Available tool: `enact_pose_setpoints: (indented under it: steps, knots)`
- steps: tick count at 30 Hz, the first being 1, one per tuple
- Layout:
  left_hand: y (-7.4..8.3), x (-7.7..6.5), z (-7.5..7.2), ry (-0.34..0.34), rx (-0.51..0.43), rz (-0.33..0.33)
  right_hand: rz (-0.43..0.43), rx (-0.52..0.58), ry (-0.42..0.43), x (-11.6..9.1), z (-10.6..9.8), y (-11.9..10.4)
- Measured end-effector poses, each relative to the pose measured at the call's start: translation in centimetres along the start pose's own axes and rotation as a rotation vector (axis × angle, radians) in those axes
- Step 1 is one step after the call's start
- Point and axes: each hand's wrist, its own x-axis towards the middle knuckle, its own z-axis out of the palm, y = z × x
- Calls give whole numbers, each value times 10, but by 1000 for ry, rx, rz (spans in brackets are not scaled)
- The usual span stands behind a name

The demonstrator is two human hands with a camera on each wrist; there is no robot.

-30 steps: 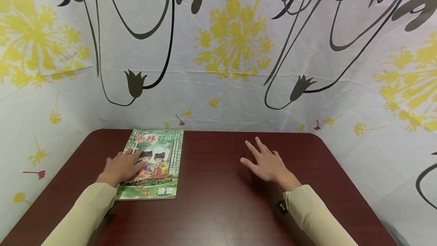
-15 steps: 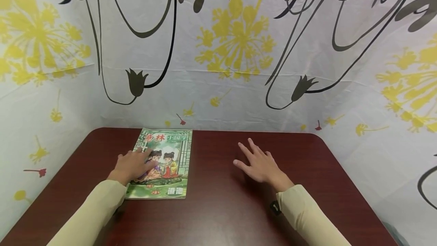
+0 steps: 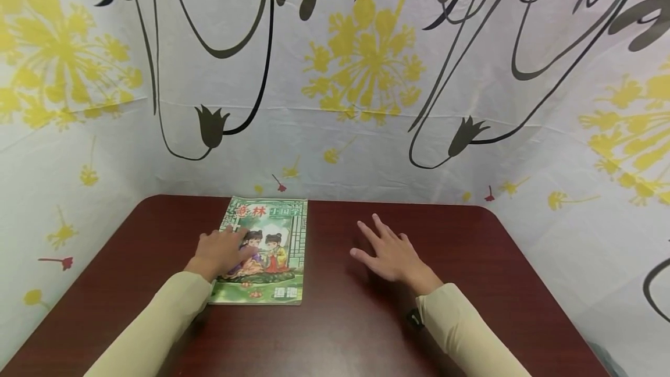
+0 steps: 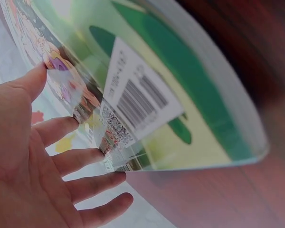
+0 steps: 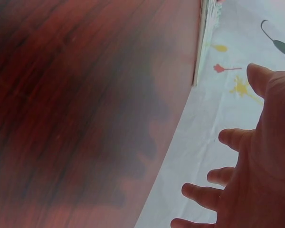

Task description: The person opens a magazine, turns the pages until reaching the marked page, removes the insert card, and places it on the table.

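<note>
A green children's magazine (image 3: 262,275) with two drawn figures on its cover lies flat on the dark red table, left of the middle. My left hand (image 3: 220,252) rests on its left part, thumb and fingers spread over the cover. In the left wrist view, the fingertips of that left hand (image 4: 33,156) touch the cover near its printed barcode. To the right, my right hand (image 3: 395,258) is held over the table with fingers spread and holds nothing. The right wrist view shows this right hand (image 5: 256,161) apart from the magazine (image 5: 203,42), whose edge shows at the top.
The table (image 3: 324,330) has rounded far corners and a bare wooden top around the magazine. Behind and beside it hangs a white cloth (image 3: 361,150) printed with yellow flowers and dark stems. A small black device (image 3: 415,319) sits at the right cuff.
The magazine has slid to the right across the table under my left hand. My right hand has moved a little to the left, toward the magazine.
</note>
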Motion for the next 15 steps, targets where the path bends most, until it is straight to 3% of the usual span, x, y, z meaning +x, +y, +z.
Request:
enact_pose_setpoints:
  steps: [15]
  knots:
    - [28, 10, 4, 15, 2, -1, -18, -11, -51, 4, 6, -22]
